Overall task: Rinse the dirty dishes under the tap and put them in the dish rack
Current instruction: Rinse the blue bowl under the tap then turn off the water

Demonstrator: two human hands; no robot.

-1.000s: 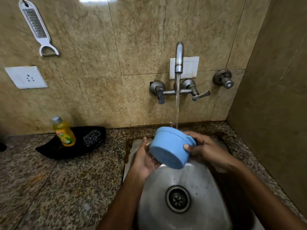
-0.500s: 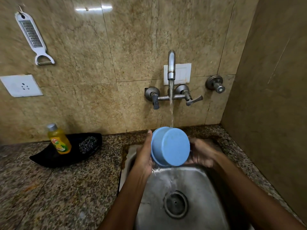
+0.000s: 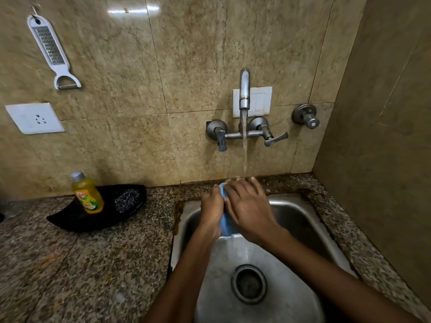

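Note:
A blue bowl (image 3: 225,224) is held over the steel sink (image 3: 300,220), under the running tap (image 3: 244,89). Only a thin blue strip of it shows between my hands. My left hand (image 3: 211,213) grips the bowl's left side. My right hand (image 3: 250,213) lies across the bowl with fingers stretched out, covering most of it. The water stream (image 3: 245,155) lands on the fingertips of my right hand. No dish rack is in view.
A yellow dish-soap bottle (image 3: 86,194) and a steel scrubber (image 3: 127,200) sit on a black tray (image 3: 70,217) on the granite counter (image 3: 70,264) to the left. A drain (image 3: 248,283) lies in the sink's middle. A grater (image 3: 50,48) hangs on the wall.
The bowl's blue underside faced me before; now my right hand has moved over it and hides it. The water now strikes my right fingers.

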